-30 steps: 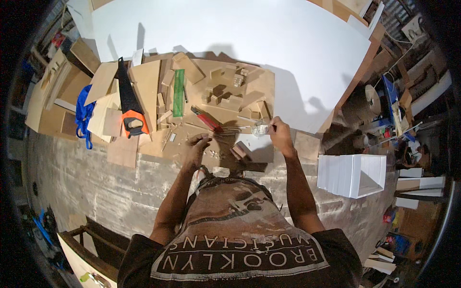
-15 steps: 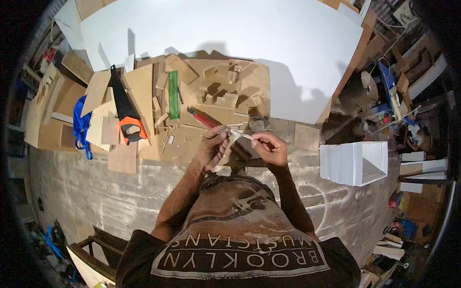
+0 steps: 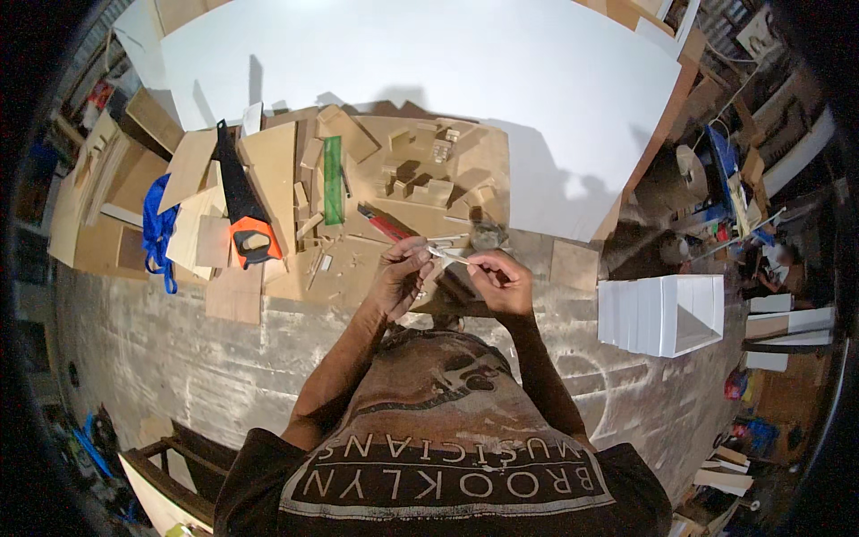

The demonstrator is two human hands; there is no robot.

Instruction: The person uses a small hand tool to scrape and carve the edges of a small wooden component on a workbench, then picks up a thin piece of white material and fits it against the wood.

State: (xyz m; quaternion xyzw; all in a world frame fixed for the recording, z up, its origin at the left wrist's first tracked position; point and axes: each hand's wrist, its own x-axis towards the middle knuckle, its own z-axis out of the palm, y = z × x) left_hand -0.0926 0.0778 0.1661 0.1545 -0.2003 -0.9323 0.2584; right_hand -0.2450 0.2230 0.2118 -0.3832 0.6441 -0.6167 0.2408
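In front of my chest, the fingers of my left hand (image 3: pixel 399 279) are closed on a small whitish piece (image 3: pixel 440 254), too small to name. My right hand (image 3: pixel 503 281) pinches a thin pale wooden stick (image 3: pixel 458 259), its tip meeting the whitish piece. Just beyond my left hand, a red and black cutter-like tool (image 3: pixel 383 223) lies on the brown board (image 3: pixel 358 285). A clear round container (image 3: pixel 488 235) stands beyond my right hand. Several small wooden blocks (image 3: pixel 428 191) are grouped farther back, some joined into small shapes.
A black handsaw with an orange handle (image 3: pixel 237 192) and a green ruler (image 3: pixel 333 182) lie to the left, among wooden offcuts. Blue straps (image 3: pixel 158 234) hang at the left edge. A white panel (image 3: pixel 403 54) spans the back. A white box (image 3: pixel 660 315) stands at right.
The scene has shifted slightly to the right in view. Both hands keep their hold close together; the whitish piece and stick have tilted a little between the fingers.
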